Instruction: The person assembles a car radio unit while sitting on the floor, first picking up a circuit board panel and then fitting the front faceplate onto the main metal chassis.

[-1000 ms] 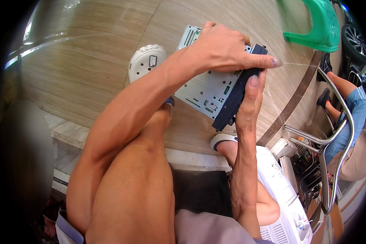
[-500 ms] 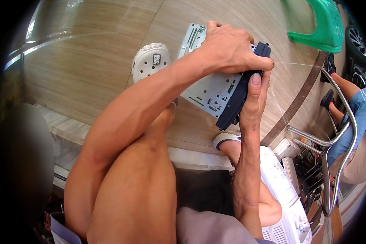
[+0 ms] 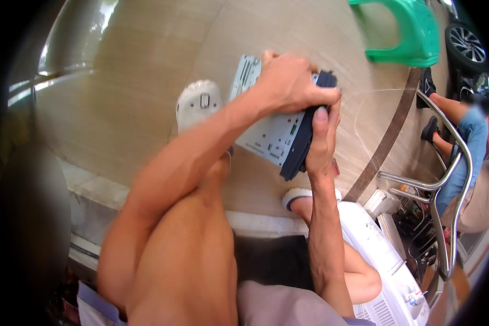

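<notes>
Right now I see my left hand (image 3: 288, 81) clamped over the top of the silver car stereo unit (image 3: 269, 136), while my right hand (image 3: 318, 144) pinches its black faceplate (image 3: 304, 130) at the right end; the unit's long axis runs far-left to near-right, above the floor (image 3: 119, 108).

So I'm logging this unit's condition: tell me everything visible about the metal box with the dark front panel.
The metal box is a flat, silver-grey sheet-metal case with slots and small cut-outs, and a dark front panel along one edge. It is held tilted above the tan floor. The left hand grips it from above; the right hand clasps the panel edge.
</notes>
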Demonstrator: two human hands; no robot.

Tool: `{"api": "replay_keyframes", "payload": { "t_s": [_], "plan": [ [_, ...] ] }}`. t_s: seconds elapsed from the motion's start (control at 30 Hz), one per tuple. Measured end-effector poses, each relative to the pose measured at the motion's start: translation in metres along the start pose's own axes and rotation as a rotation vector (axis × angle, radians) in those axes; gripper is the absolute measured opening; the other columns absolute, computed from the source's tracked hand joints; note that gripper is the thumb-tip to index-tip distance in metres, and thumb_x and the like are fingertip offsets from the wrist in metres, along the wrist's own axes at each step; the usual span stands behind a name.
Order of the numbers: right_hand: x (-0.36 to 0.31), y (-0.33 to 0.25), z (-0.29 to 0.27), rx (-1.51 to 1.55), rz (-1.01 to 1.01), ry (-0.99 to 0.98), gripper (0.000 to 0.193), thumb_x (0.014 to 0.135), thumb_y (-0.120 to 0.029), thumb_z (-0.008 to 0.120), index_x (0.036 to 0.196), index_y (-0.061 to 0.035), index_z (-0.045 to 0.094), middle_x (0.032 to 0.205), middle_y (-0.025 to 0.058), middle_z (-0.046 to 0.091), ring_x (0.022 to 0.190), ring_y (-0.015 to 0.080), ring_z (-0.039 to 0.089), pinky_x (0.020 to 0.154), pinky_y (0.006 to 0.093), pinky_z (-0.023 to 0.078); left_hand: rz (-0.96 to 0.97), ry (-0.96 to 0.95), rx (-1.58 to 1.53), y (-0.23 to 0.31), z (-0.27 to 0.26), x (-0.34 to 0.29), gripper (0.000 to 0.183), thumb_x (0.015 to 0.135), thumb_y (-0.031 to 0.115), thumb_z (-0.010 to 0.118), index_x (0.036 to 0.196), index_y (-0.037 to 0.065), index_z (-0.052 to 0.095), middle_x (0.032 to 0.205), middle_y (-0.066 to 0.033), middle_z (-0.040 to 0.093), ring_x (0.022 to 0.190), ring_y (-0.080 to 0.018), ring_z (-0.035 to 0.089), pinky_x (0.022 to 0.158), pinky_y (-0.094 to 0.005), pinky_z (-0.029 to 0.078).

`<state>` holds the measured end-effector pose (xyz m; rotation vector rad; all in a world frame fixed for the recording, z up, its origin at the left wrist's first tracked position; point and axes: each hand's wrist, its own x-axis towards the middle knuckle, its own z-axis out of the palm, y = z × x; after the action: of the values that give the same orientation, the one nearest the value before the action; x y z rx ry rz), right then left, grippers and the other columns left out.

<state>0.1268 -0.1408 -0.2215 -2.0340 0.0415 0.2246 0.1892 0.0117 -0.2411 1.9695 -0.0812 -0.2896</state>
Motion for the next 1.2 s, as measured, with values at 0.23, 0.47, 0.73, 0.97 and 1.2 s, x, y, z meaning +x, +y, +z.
{"api": "replay_keyframes", "payload": {
  "t_s": [0.23, 0.47, 0.73, 0.97, 1.2],
  "plan": [
    [-0.014, 0.027, 0.002, -0.028, 0.031, -0.017, 0.095, 0.104, -0.060, 0.048, 0.162, 0.0090, 0.018, 0.169, 0.0310, 0.017, 0.159, 0.0431, 0.010, 0.130, 0.0452, 0.009, 0.168, 0.149, 0.080, -0.024, 0.010, 0.001, 0.064, 0.078, 0.067, 0.066, 0.096, 0.007, 0.081, 0.094, -0.0193, 0.075, 0.095, -0.0371, 0.068, 0.096, -0.0510, 0.039],
    [0.013, 0.087, 0.014, 0.661, 0.483, -0.024, 0.065, 0.112, -0.050, 0.040, 0.156, -0.0014, 0.043, 0.153, 0.0156, 0.053, 0.141, 0.0269, 0.050, 0.119, 0.0397, 0.038, 0.059, 0.069, 0.185, -0.033, 0.003, -0.013, 0.063, 0.084, 0.067, 0.064, 0.107, 0.011, 0.081, 0.097, -0.0165, 0.076, 0.101, -0.0320, 0.068, 0.101, -0.0463, 0.036],
    [0.021, 0.091, 0.006, 0.996, 0.618, -0.191, 0.069, 0.108, -0.061, 0.039, 0.146, -0.0060, 0.054, 0.132, 0.0119, 0.068, 0.118, 0.0241, 0.067, 0.104, 0.0398, 0.055, 0.057, 0.054, 0.115, -0.016, -0.007, -0.011, 0.062, 0.085, 0.064, 0.066, 0.112, 0.011, 0.079, 0.098, -0.0161, 0.076, 0.103, -0.0327, 0.068, 0.101, -0.0442, 0.035],
    [0.027, 0.095, 0.011, 0.809, 0.600, -0.099, 0.079, 0.102, -0.074, 0.039, 0.139, -0.0082, 0.061, 0.122, 0.0090, 0.072, 0.107, 0.0206, 0.070, 0.096, 0.0376, 0.058, 0.067, 0.121, 0.065, -0.013, -0.008, -0.011, 0.061, 0.084, 0.064, 0.066, 0.104, 0.009, 0.080, 0.101, -0.0177, 0.075, 0.106, -0.0336, 0.064, 0.101, -0.0434, 0.035],
    [0.033, 0.102, 0.014, 0.750, 0.647, -0.088, 0.074, 0.104, -0.071, 0.038, 0.135, -0.0085, 0.064, 0.113, 0.0086, 0.075, 0.099, 0.0196, 0.072, 0.091, 0.0375, 0.060, 0.044, 0.071, 0.064, -0.023, -0.001, -0.007, 0.063, 0.083, 0.067, 0.066, 0.096, 0.007, 0.079, 0.093, -0.0164, 0.074, 0.098, -0.0325, 0.064, 0.100, -0.0426, 0.036]
  ]
}}
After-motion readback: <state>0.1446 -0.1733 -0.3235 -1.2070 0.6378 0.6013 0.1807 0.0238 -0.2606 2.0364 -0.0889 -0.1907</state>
